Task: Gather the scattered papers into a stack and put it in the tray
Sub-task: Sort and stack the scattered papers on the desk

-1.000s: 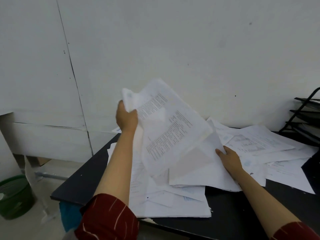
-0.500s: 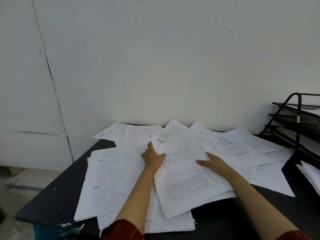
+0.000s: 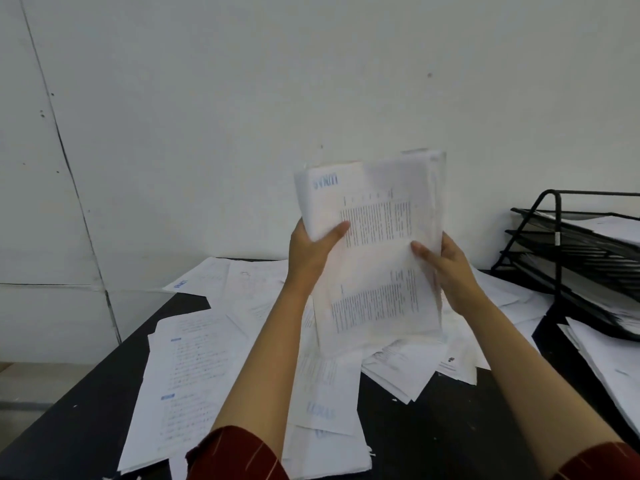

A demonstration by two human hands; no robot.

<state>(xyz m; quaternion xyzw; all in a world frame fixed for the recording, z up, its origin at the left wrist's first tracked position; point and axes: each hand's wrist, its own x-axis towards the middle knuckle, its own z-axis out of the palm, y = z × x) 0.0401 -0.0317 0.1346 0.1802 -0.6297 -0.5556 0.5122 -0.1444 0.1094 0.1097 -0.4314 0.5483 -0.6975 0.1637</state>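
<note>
Gripping the upright stack (image 3: 375,258) between left hand (image 3: 313,249) and right hand (image 3: 446,263)

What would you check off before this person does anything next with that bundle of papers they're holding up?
1. Left hand has a grip on the bundle: ok, thumb across the front, left edge.
2. Right hand has a grip on it: ok, at the right edge.
3. Bundle edges squared: not ok, the top edges sit uneven and sheets are offset.
4. All sheets gathered: not ok, loose papers cover the black table.
5. Room in the tray rack: cannot tell, its shelves already hold papers.
6. Path to the rack: cannot tell, the rack runs out of view on the right.
</note>
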